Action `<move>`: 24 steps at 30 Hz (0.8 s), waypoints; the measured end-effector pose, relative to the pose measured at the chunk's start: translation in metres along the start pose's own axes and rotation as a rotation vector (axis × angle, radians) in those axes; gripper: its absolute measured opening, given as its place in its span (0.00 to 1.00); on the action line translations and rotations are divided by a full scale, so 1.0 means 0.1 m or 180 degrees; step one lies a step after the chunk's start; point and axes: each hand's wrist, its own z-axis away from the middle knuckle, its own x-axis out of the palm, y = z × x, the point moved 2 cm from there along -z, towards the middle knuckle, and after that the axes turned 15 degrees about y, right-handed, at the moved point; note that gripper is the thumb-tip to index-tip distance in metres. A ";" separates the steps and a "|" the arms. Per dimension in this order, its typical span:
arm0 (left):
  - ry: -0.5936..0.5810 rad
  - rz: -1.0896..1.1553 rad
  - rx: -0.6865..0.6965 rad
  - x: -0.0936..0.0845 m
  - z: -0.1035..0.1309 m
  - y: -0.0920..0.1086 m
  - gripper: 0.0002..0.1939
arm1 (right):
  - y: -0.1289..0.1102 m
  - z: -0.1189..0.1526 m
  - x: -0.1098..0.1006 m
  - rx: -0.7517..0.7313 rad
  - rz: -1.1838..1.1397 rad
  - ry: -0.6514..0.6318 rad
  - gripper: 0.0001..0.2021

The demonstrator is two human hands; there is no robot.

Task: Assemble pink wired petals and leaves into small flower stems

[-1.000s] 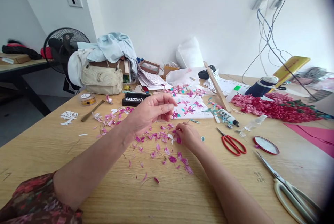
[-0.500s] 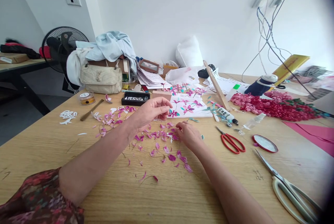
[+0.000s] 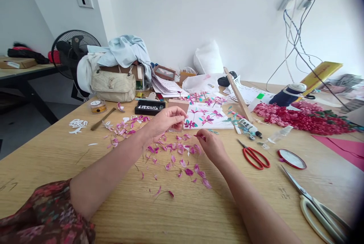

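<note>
hands, two, bare: the left hand [image 3: 167,122] is hovering at the centre of the frame, fingers bending in towards the thumb; whether it is gripping anything, i cannot tell. the right hand [image 3: 211,144], just right of centre, is pinching a dark pink petal [image 3: 196,135] at its fingertips.

loose petals [image 3: 189,172], pink, many: are lying scattered across the middle of the frame.

table [image 3: 127,213], pale wood: is filling the lower frame, with scribbled marks showing at lower right and far left.

white cut-outs [image 3: 77,124]: are lying at left, near a round tub [image 3: 97,106].

flowers [image 3: 207,119], pink: are resting on a white sheet [image 3: 223,125], centre.

red-handled scissors [image 3: 253,157]: are lying right of centre; larger scissors [image 3: 313,203], lower right.

flower bunch [image 3: 307,117], red and pink: is spreading along the right.

room: a white wall [image 3: 176,13] is rising behind; a switch [image 3: 84,0] is sitting upper left; cables [image 3: 295,43] are hanging upper right; a black fan [image 3: 68,50] is standing upper left, behind a cream handbag [image 3: 113,86].
</note>
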 end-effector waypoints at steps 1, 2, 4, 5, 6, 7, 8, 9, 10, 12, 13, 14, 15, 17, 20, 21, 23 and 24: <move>0.0019 -0.0056 -0.0005 0.00 -0.02 -0.03 0.05 | -0.01 0.00 -0.01 -0.0033 -0.0069 0.0081 0.07; 0.0034 -0.0133 -0.0009 0.00 -0.03 -0.07 0.05 | -0.03 0.00 -0.03 -0.0065 -0.0140 0.0171 0.07; 0.0087 -0.0286 0.0022 0.01 -0.06 -0.13 0.05 | -0.08 0.00 -0.08 -0.0101 -0.0243 0.0366 0.07; 0.0135 -0.0346 0.0053 0.01 -0.07 -0.16 0.06 | -0.11 0.01 -0.12 -0.0115 -0.0300 0.0500 0.08; 0.0184 -0.0396 0.0071 0.01 -0.08 -0.19 0.06 | -0.15 0.01 -0.17 -0.0161 -0.0401 0.0679 0.08; 0.0203 -0.0429 0.0061 0.02 -0.07 -0.21 0.07 | -0.19 0.01 -0.23 -0.0249 -0.0550 0.0891 0.08; 0.0162 -0.0433 0.0013 0.03 -0.06 -0.24 0.10 | -0.24 0.02 -0.30 -0.0384 -0.0731 0.1111 0.08; 0.0046 -0.0392 -0.0083 0.05 -0.04 -0.26 0.13 | -0.30 0.03 -0.37 -0.0563 -0.0913 0.1317 0.08; -0.0134 -0.0299 -0.0212 0.08 -0.02 -0.29 0.15 | -0.35 0.04 -0.43 -0.0761 -0.1055 0.1488 0.07; -0.0566 0.0035 -0.0479 0.14 0.04 -0.32 0.18 | -0.44 0.07 -0.51 -0.1115 -0.1115 0.1628 0.08; -0.0735 0.0242 -0.0582 0.18 0.07 -0.33 0.18 | -0.47 0.08 -0.54 -0.1246 -0.1082 0.1634 0.09; -0.0842 0.0440 -0.0657 0.21 0.09 -0.33 0.17 | -0.49 0.09 -0.55 -0.1345 -0.1056 0.1623 0.09; -0.0895 0.0613 -0.0700 0.23 0.11 -0.33 0.15 | -0.51 0.10 -0.56 -0.1407 -0.1048 0.1603 0.10; -0.0927 0.0849 -0.0747 0.25 0.14 -0.30 0.13 | -0.51 0.10 -0.57 -0.1446 -0.1074 0.1574 0.11; -0.0899 0.0893 -0.0711 0.26 0.15 -0.26 0.12 | -0.51 0.10 -0.59 -0.1369 -0.1133 0.1607 0.11; -0.0841 0.0834 -0.0659 0.26 0.15 -0.24 0.12 | -0.51 0.09 -0.60 -0.1259 -0.1183 0.1632 0.10; -0.0639 0.0624 -0.0418 0.25 0.13 -0.22 0.12 | -0.49 0.06 -0.61 -0.0773 -0.1376 0.1605 0.09; -0.0521 0.0492 -0.0250 0.25 0.13 -0.21 0.13 | -0.47 0.05 -0.61 -0.0419 -0.1539 0.1488 0.08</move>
